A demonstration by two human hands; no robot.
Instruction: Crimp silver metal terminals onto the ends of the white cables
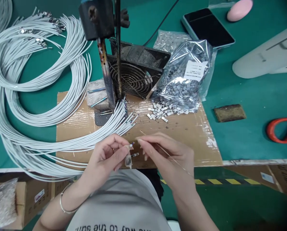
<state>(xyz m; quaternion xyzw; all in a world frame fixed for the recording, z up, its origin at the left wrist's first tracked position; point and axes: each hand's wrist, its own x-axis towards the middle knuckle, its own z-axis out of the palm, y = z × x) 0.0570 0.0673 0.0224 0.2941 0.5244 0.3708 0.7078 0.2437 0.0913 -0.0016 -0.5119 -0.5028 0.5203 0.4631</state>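
Observation:
My left hand (108, 157) is closed in a pinch on the tip of a white cable, just above the near edge of the cardboard sheet (189, 131). My right hand (166, 155) is closed too, fingertips pinched beside the left thumb on a small metal piece at the cable end (134, 154). A thin wire-like strand (172, 157) runs across the right hand. A fan of white cable ends (119, 123) lies on the cardboard just beyond both hands. Loose small metal shells (161, 112) spill from a clear plastic bag (185, 80) at the far right of the cardboard.
Large loops of white cables (33, 80) cover the green table at left. A dark stand (102, 38) and a black fan (136, 73) stand behind the cardboard. A phone (207, 27), a pink object (239, 9), a brown sponge (229, 113) and red-handled tool (281, 130) lie at right.

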